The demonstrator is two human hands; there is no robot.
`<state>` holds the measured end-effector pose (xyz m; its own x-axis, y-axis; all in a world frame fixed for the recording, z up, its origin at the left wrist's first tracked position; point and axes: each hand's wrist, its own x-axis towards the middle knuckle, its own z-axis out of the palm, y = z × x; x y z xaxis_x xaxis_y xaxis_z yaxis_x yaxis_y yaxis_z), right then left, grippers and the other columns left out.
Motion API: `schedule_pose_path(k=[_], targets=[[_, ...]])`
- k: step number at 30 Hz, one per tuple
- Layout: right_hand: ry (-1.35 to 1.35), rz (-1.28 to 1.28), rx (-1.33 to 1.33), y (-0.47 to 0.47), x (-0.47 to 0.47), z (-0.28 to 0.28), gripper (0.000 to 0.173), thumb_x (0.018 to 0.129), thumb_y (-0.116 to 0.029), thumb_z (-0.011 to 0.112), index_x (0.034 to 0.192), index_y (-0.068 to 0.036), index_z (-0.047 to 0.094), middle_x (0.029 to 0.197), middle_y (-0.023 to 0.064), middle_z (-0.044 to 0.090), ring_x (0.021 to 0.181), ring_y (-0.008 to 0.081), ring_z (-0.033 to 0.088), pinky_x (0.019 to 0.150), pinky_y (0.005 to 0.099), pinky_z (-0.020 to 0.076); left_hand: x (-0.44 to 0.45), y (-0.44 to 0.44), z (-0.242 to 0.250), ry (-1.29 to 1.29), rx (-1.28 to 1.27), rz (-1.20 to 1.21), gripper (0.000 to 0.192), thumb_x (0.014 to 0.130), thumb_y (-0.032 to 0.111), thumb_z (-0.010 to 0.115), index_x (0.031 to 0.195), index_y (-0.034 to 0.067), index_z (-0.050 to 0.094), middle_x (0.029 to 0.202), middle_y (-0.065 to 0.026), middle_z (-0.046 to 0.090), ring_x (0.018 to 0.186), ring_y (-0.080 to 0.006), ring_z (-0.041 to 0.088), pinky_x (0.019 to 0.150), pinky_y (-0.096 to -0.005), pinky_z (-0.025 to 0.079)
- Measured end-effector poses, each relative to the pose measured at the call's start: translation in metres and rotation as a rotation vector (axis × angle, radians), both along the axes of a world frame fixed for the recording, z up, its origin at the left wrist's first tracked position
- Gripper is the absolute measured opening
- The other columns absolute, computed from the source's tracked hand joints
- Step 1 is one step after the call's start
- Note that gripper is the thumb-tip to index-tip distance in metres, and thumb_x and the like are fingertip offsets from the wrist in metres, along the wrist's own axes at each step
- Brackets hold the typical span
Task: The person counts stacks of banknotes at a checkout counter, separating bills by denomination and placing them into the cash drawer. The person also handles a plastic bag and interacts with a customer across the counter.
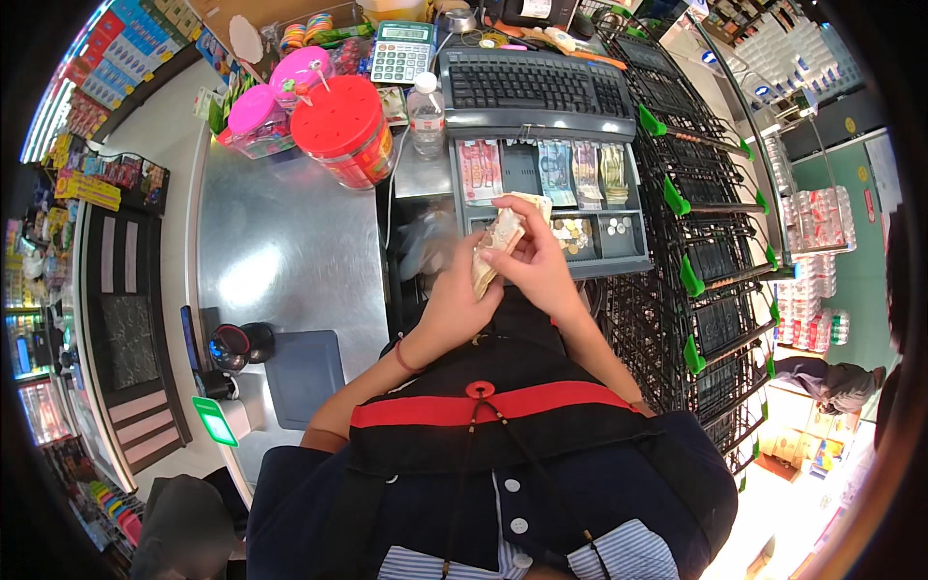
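My left hand (460,301) grips a thick stack of banknotes (499,243) from below and the left. On the stack's right side, my right hand (535,250) pinches the notes with thumb and fingers. Both hands are over the front left part of an open cash drawer (638,243). Upright compartments at its back hold red banknotes (480,170), bluish banknotes (556,172), purplish banknotes (586,174) and yellow-green banknotes (614,174). Coins (573,233) lie in a front compartment, with a few silver coins (617,226) to their right. My hands hide the drawer's front left part.
Behind the drawer is a black keyboard (536,87). A plastic water bottle (426,116), a calculator (402,52) and a red-lidded candy jar (344,130) stand to the left on the steel counter (290,210). Black shopping baskets or carts (718,254) with green parts line the right side. People are at the lower left and right.
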<state>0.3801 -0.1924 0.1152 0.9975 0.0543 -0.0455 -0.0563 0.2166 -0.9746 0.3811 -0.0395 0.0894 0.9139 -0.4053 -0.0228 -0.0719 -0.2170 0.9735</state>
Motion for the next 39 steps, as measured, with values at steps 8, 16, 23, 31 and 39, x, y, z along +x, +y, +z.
schedule_pose_path(k=[8,16,23,31,39], targets=[[0.052,-0.393,-0.939,-0.013,0.011,-0.056,0.101,0.077,-0.034,0.08,0.154,-0.018,0.016,0.138,0.0312,0.033,0.128,0.0421,0.038,0.101,0.0501,0.0378,0.026,0.005,-0.073,0.121,-0.025,0.213,0.032,0.087,0.01,0.057,0.116,-0.002,0.048,0.089,-0.0217,0.063,0.075,-0.0354,0.064,0.068,-0.041,0.052],[0.395,-0.313,-1.377,-0.002,0.023,-0.104,0.119,0.067,-0.041,0.081,0.156,-0.032,0.002,0.156,0.027,0.0,0.127,0.0489,0.034,0.095,0.0577,0.0382,0.033,-0.014,-0.088,0.402,-0.18,0.251,0.039,0.086,0.009,0.056,0.122,-0.003,0.043,0.085,-0.0139,0.062,0.055,-0.0183,0.06,0.049,-0.0306,0.052],[0.384,-0.343,-1.358,-0.008,0.031,-0.098,0.113,0.071,-0.018,0.078,0.156,-0.031,0.005,0.156,0.0266,0.004,0.132,0.0442,0.031,0.101,0.056,0.0331,0.028,-0.012,-0.088,0.424,-0.24,0.229,0.037,0.086,0.007,0.056,0.12,-0.003,0.044,0.085,-0.012,0.06,0.057,-0.0158,0.058,0.05,-0.029,0.051],[0.037,-0.594,-1.002,-0.035,0.031,-0.11,0.094,0.069,-0.006,0.069,0.15,-0.01,0.022,0.142,0.0271,0.027,0.127,0.0443,0.035,0.106,0.0482,0.0329,0.035,-0.005,-0.09,0.548,-0.382,0.208,0.037,0.087,0.005,0.055,0.122,0.005,0.042,0.086,-0.0061,0.058,0.063,-0.0125,0.056,0.058,-0.0287,0.053],[-0.004,-0.281,-0.148,0.004,0.02,-0.082,0.042,0.083,0.005,0.064,0.112,-0.008,0.037,0.144,0.0147,0.025,0.112,0.0173,0.049,0.089,0.0306,0.0478,0.039,-0.013,-0.096,0.507,-0.518,0.101,0.04,0.102,0.027,0.045,0.133,0.002,0.042,0.113,-0.009,0.059,0.1,-0.0169,0.06,0.088,-0.0322,0.05]])
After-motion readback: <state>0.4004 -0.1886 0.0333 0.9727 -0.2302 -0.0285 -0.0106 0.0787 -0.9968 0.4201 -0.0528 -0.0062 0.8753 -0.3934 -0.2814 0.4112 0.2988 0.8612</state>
